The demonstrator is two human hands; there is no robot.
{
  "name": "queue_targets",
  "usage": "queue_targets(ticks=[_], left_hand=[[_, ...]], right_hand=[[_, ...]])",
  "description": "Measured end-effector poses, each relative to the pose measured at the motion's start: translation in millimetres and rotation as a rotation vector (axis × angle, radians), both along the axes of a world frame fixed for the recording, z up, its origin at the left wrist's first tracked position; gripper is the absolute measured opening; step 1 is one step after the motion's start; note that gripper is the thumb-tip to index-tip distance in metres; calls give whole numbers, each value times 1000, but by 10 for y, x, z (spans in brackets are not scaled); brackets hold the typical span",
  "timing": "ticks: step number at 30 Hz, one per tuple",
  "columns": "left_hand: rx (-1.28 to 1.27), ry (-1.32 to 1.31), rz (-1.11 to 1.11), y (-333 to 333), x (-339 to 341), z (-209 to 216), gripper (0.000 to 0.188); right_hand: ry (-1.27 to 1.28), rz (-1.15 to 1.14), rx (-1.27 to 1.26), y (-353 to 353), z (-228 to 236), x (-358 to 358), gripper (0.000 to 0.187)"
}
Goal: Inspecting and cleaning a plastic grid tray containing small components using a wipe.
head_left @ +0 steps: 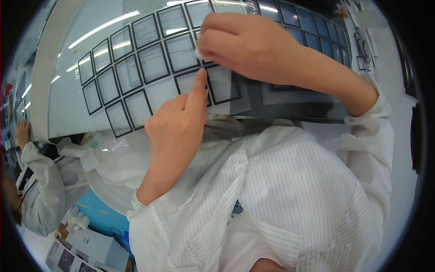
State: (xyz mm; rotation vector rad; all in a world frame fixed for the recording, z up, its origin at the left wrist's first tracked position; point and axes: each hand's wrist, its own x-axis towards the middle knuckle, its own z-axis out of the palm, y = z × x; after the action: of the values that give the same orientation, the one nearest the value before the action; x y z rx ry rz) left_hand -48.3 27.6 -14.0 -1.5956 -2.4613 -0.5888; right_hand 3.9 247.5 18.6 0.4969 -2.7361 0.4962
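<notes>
Note left hand (pixel 176 119): pointing with one finger, apparently gripping nothing. Note right hand (pixel 244 45) at 1 o'clock: curled nearly closed, apparently pinching a small whitish scrap (pixel 198 53). Locate black-rimmed clear panel (pixel 183 83) at left fingertip, flat on glassy counter (pixel 68 109); find similar panels (pixel 153 62) toward 10 o'clock. Treat as probably light, stiff, slippery and fragile; hold by opposite rim edges.

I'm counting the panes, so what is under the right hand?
Beneath the right hand, black-edged panes show in part along its left and lower edges. Something whitish shows at its fingertips. Anything directly beneath is covered and cannot be counted.
</notes>
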Motion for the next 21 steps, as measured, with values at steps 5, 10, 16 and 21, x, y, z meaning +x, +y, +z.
queue_targets(ticks=[5, 10, 16, 21], left_hand=[[125, -2, 70, -59, -29, -88, 36], [142, -52, 67, -85, -60, -79, 36], [149, -47, 55, -44, -56, -65, 38], [167, -61, 61, -22, -55, -79, 37]], right_hand=[[-106, 180, -42, -38, -153, -38, 16], [-129, 164, -1, -79, -103, -5, 22], [88, 230, 286, -122, -15, 6, 22], [0, 165, 448, -102, 113, 14, 25]])
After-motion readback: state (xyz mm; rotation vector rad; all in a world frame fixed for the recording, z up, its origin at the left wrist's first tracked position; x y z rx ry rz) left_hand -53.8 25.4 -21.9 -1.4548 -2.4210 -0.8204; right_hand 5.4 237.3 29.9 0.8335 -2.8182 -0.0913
